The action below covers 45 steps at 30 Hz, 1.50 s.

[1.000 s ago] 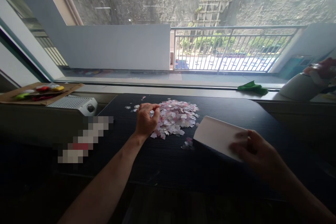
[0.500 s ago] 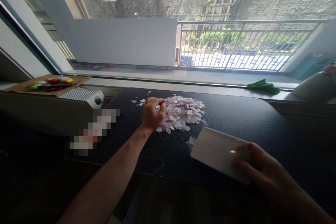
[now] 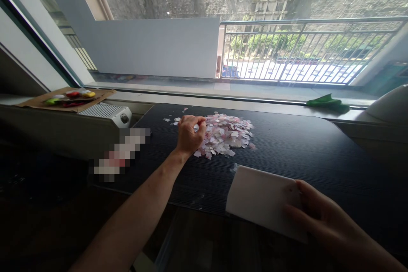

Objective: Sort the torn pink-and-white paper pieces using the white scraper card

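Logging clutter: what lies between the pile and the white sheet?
Black table, with some scraps by the top-left corner of the sheet, in the head view.

Scrap pile [image 3: 228, 136]: small torn paper bits, white and pink, loose low mound, far-middle of black tabletop [image 3: 293, 148]. Few stray scraps [image 3: 176, 121] off its far left; one pinkish scrap [image 3: 253, 146] just right. White rectangular sheet [image 3: 258, 197]: thin, smooth, material unclear, gripped at right end, slanting toward near right, near side of table. Clear scraps [image 3: 234, 168] at its far-left corner.
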Tool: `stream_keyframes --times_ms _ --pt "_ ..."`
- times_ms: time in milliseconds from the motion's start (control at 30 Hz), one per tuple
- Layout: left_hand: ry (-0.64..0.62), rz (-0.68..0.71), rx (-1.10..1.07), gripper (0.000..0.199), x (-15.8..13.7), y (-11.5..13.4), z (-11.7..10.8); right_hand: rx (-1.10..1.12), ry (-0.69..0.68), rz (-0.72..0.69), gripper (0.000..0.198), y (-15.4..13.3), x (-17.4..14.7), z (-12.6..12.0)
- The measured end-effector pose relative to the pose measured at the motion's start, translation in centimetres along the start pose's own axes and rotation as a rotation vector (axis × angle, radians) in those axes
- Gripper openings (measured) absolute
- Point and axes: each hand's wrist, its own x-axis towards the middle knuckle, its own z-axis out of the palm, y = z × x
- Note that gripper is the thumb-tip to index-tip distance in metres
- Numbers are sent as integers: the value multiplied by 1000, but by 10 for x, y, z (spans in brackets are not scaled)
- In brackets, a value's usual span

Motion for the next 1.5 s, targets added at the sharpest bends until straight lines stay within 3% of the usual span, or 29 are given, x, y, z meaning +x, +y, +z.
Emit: stream_keyframes --times_ms 267,433,500,700,1167,1333,1500 --pt "-10 -6 6 18 0 1 0 -49 30 -37 34 5 -11 -7" --pt "-6 -7 3 18 0 1 1 -312 347 -261 28 9 5 -30" --pt "-1 -8 2 18 0 0 1 -353 383 -271 27 6 11 -30" --pt "6 -5 -3 18 -1 0 1 -316 369 -247 27 -4 7 -19" --pt "-3 1 10 18 0 -1 0 -441 460 -254 30 -2 3 -31" --pt "1 11 5 20 0 -2 0 -351 319 -258 29 -1 0 -24" --pt "1 6 13 19 0 -2 0 -373 244 -237 28 10 -6 -34"
